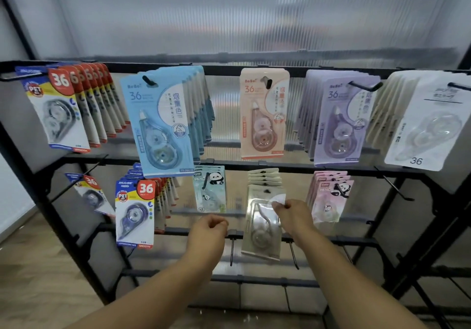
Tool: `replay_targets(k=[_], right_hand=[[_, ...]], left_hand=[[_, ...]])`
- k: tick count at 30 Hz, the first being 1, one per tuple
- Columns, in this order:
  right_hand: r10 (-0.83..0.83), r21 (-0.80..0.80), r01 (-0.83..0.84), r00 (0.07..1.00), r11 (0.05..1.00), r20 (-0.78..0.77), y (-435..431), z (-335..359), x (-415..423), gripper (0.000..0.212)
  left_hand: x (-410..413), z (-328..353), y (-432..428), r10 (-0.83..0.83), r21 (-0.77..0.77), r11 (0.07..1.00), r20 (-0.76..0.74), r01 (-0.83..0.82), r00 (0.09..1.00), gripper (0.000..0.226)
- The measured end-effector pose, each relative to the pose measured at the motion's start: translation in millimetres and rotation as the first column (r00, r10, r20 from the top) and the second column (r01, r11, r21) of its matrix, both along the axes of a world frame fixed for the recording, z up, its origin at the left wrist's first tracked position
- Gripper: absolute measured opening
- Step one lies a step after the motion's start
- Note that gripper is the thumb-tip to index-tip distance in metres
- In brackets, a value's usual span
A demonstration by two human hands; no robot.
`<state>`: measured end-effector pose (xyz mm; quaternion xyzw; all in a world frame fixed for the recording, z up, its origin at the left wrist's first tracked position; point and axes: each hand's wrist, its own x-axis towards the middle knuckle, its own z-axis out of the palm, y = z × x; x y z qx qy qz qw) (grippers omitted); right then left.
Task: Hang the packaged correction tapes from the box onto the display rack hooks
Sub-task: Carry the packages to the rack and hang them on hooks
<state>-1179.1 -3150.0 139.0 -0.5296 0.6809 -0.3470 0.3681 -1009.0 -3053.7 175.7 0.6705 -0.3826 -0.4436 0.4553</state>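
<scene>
A black display rack (267, 166) stands in front of me with packaged correction tapes on its hooks. On the second row, a beige pack (261, 226) hangs at the front of a small stack on a middle hook. My right hand (293, 216) pinches the right edge of this pack near its top. To the left of the pack my left hand (209, 229) hovers with loosely curled fingers and holds nothing. The box is not in view.
The top row holds red-blue packs (61, 114), light blue packs (163, 122), an orange pack (263, 114), purple packs (341, 122) and white packs (428, 124). Panda packs (210, 188) (330, 198) flank the beige stack. Bare hooks (232, 252) stick out of the third rail.
</scene>
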Motion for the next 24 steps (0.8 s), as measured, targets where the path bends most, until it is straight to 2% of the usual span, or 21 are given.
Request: replay_targets(k=[4, 6, 8, 11, 13, 18, 21, 24], right_hand=[[-0.074, 0.032, 0.079, 0.990, 0.996, -0.119, -4, -2, -2, 0.041], [-0.106, 0.050, 0.112, 0.988, 0.992, -0.109, -1, -3, -4, 0.053], [-0.084, 0.058, 0.089, 0.993, 0.994, -0.082, 6, -4, -5, 0.053], [0.033, 0.063, -0.034, 0.999, 0.997, 0.016, 21, -2, 2, 0.032], [0.098, 0.068, -0.099, 0.995, 0.993, 0.018, 30, -1, 11, 0.023], [0.292, 0.150, -0.292, 0.956, 0.945, 0.019, 65, 13, 52, 0.021], [0.425, 0.104, -0.425, 0.905, 0.899, 0.029, 89, 24, 89, 0.023], [0.522, 0.040, -0.520, 0.852, 0.853, -0.038, 111, 30, 141, 0.029]], left_hand=[[5, 0, 2, 0.021, -0.006, 1.000, -0.007, -0.021, 1.000, 0.017], [6, 0, 4, 0.020, -0.009, 1.000, -0.016, -0.020, 1.000, 0.016], [6, 0, 8, 0.018, -0.011, 1.000, -0.021, -0.019, 1.000, 0.015], [7, -3, 13, 0.030, -0.018, 0.999, -0.010, -0.030, 0.999, 0.014], [7, -6, 16, 0.059, -0.014, 0.998, -0.008, -0.059, 0.998, 0.016], [24, -11, 41, 0.118, 0.031, 0.993, 0.000, -0.118, 0.993, 0.013], [51, -12, 62, 0.189, 0.012, 0.982, 0.032, -0.190, 0.981, 0.015], [91, -11, 90, 0.277, -0.009, 0.961, 0.033, -0.277, 0.960, 0.021]])
